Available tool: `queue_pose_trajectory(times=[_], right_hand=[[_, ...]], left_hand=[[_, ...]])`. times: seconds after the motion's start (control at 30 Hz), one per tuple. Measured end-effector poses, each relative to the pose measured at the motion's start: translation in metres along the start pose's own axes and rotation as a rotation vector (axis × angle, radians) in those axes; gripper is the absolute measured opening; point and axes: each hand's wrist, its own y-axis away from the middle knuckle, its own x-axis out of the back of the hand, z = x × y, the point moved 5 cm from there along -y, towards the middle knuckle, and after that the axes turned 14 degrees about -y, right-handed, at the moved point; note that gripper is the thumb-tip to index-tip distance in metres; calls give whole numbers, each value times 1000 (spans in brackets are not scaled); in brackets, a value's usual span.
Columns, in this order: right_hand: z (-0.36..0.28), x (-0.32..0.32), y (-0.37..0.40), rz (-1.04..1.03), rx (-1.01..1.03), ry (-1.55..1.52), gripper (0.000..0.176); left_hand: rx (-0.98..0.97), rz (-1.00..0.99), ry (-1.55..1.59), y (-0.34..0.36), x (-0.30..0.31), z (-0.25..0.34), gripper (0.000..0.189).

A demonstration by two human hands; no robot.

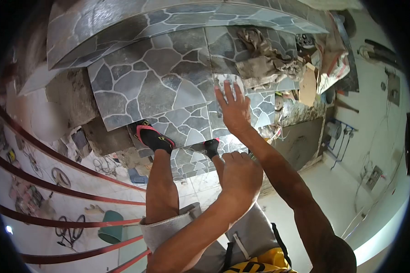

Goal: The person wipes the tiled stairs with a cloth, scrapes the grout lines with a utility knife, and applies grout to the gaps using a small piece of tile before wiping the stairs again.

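My right hand (235, 109) reaches forward with its fingers stretched and spread. Its fingertips lie on a whitish, smudged patch (222, 78), perhaps a flat piece, on the stone-patterned tile (177, 68) at the step's edge. How much of that patch extends beneath the palm is hidden. Lower down, close to my knee, my left hand (242, 175) is curled into a fist, knuckles facing forward; I cannot tell what it holds, if anything. Just beyond my right hand lies a crumpled brown-grey cloth (264, 66).
Tiled steps descend toward my feet, in dark shoes (152, 138) with pink trim. Red railing bars (77, 195) curve along the left, with a green bucket (110, 226) below. A white sack (335, 57) and cardboard (308, 84) stand at the right beside a bare cement ledge (300, 143).
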Motion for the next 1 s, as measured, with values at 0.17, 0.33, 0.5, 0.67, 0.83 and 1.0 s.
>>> queue_pose_trajectory(times=[0.17, 0.33, 0.5, 0.67, 0.83, 1.0], right_hand=[[-4, -6, 27, 54, -32, -56, 74], [2, 7, -3, 59, -12, -5, 64], [11, 0, -2, 41, 4, -6, 62], [13, 2, -19, -2, -13, -22, 63], [13, 12, -22, -34, 11, 45, 64], [15, 13, -24, 32, 72, 64, 64]], left_hand=[[-45, 42, -41, 3, 11, -6, 13], [-118, -36, -94, 1, 0, -8, 15], [-132, -8, -52, -1, -21, -7, 12], [-146, -62, -139, 4, -15, -12, 13], [-166, -40, -154, 9, -6, -9, 13], [-145, -41, -97, 10, 3, -15, 15]])
